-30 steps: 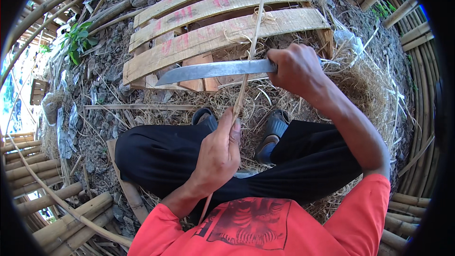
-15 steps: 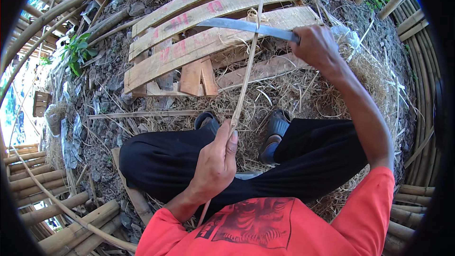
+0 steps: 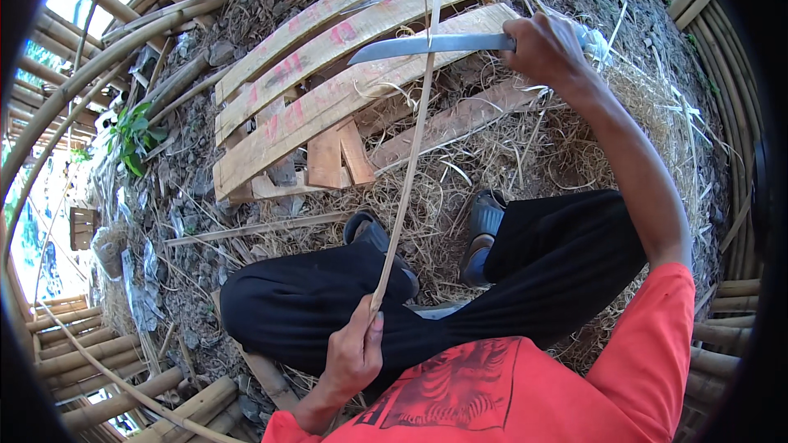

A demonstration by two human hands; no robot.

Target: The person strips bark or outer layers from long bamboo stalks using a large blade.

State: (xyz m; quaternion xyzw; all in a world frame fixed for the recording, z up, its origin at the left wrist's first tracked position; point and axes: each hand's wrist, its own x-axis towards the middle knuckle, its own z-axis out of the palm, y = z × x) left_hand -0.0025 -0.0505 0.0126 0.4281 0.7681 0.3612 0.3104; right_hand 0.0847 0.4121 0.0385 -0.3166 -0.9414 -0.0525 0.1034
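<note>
My left hand (image 3: 354, 352) pinches a long, thin bamboo strip (image 3: 404, 198) between thumb and fingers, low in front of my lap. The strip runs away from me, up across a wooden pallet and past its far edge. With my right hand (image 3: 545, 43) I grip the handle of a machete (image 3: 435, 44) at the upper right, and most of the handle is hidden in my fist. Its long grey blade points left and crosses the strip over the pallet. Blade and strip seem to touch there.
Ahead of me lies the slatted wooden pallet (image 3: 279, 129) with pink marks. Bamboo shavings (image 3: 443, 234) cover the ground around my sandals. A loose strip (image 3: 254, 230) lies left of my feet. Bamboo poles (image 3: 185, 406) stand along both sides, and a green plant (image 3: 135, 143) grows at left.
My left hand has drawn back toward my body and slightly left, with the bamboo strip in it. The machete stays across the strip. The whole view has tilted slightly.
</note>
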